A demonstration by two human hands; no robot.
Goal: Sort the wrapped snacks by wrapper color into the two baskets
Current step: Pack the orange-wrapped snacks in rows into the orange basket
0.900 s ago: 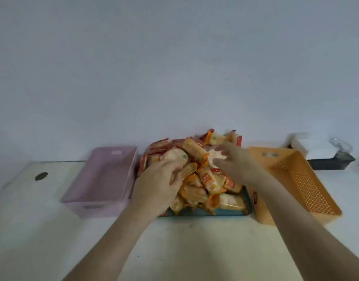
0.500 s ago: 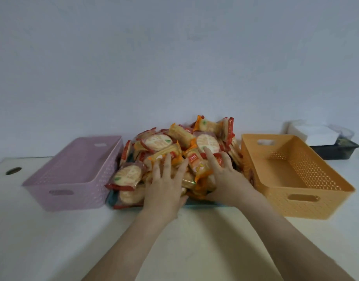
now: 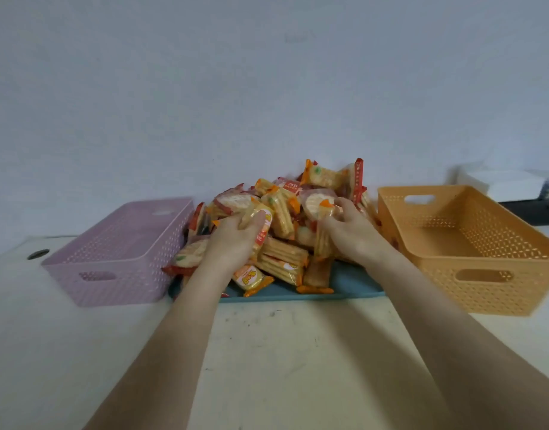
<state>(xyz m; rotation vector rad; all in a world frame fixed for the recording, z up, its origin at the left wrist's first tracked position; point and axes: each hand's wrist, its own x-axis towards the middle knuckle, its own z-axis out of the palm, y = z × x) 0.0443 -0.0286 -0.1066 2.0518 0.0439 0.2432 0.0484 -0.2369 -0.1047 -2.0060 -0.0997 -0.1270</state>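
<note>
A heap of wrapped snacks in orange and red wrappers lies on a blue tray between the two baskets. The pink basket stands to its left and the orange basket to its right; both look bare inside. My left hand sits on the heap's left side, its fingers curled round an orange-wrapped snack. On the heap's right side my right hand pinches another orange-wrapped snack that stands upright.
The baskets and tray rest on a pale table against a plain wall. A round cable hole is at the table's far left. A white box on a dark tray sits behind the orange basket.
Both hands lay flat on the heap's front half a second ago. Now their fingers have curled, each round an orange-wrapped snack, and the view has tilted.
</note>
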